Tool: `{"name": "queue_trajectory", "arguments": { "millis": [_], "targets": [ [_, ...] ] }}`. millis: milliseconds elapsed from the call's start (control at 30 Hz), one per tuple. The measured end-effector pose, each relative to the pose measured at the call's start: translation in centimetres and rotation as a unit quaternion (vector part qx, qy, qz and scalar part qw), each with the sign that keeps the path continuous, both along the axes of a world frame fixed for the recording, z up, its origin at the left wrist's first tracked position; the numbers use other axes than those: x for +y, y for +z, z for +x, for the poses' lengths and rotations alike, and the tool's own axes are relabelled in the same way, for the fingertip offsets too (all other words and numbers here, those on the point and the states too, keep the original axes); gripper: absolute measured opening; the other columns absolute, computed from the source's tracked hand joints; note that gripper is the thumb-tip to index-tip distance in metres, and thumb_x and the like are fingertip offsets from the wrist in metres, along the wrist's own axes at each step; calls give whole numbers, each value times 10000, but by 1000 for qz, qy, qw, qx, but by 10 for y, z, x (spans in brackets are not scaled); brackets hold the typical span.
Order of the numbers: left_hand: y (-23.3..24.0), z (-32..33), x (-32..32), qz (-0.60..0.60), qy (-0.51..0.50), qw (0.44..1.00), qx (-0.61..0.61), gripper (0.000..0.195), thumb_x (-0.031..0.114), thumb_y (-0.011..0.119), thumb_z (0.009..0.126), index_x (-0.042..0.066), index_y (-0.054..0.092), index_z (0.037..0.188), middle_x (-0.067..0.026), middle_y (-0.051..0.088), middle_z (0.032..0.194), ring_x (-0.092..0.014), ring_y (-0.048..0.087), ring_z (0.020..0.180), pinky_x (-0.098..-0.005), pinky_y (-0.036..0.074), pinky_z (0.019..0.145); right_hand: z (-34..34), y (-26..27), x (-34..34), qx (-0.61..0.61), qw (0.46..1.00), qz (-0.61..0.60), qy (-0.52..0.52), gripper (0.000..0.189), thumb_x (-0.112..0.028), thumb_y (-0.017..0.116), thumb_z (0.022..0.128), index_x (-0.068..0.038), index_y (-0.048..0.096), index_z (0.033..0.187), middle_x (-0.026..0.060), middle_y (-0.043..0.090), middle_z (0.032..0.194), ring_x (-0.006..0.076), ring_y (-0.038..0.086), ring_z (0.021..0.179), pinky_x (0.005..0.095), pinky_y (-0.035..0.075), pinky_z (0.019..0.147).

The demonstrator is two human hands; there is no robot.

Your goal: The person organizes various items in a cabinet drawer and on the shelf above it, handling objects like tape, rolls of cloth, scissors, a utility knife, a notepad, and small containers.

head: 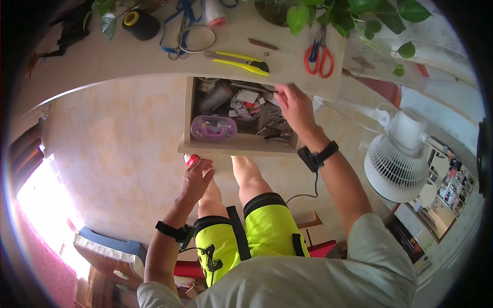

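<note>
An open wooden drawer (235,148) juts out from under the desk in front of me. My right hand (293,103) reaches over its back right corner, fingers bent down and slightly blurred; whether they grip anything is hidden. Below them lie metal tools (272,121) and black-handled pliers (278,136). At the drawer's front left sits a clear purple plastic case (213,128) with a handle. Behind it are a thread cone (216,98) and a tangled bundle of cord (244,107). My left hand (198,179) hovers outside the drawer front, fingers loosely bent, with nothing visible in it.
On the desktop (127,61) are a yellow utility knife (240,63), red-handled scissors (319,61), a metal ring (197,38), a black thread cone (141,25) and a leafy plant (327,15). A white electric fan (398,165) stands to the right. Cables hang from both wristbands.
</note>
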State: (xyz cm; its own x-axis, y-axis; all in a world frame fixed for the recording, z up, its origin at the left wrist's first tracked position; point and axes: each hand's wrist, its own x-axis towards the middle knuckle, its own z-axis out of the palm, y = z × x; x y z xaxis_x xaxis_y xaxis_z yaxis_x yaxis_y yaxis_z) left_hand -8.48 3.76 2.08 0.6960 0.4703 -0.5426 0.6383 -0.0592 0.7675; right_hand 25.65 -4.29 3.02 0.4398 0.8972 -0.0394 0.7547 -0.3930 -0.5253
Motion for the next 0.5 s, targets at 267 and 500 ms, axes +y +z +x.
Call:
{"name": "queue_trajectory", "arguments": {
  "millis": [267, 500],
  "targets": [
    [12, 12, -1, 12, -1, 1000, -7, 221, 53, 666, 799, 7, 593, 1002, -136, 652, 927, -264, 656, 860, -352, 520, 765, 56, -30, 70, -201, 977, 37, 62, 264, -33, 585, 830, -84, 613, 1088, 111, 641, 916, 299, 646, 797, 393, 552, 642],
    [10, 7, -2, 16, 32, 999, 0, 226, 44, 665, 796, 3, 590, 1005, -127, 659, 915, -257, 657, 857, -346, 520, 766, 40, -19, 2, 24, 999, -19, -21, 97, -115, 612, 844, -40, 558, 873, 138, 650, 810, 304, 644, 763, 402, 509, 600]
  ]
}}
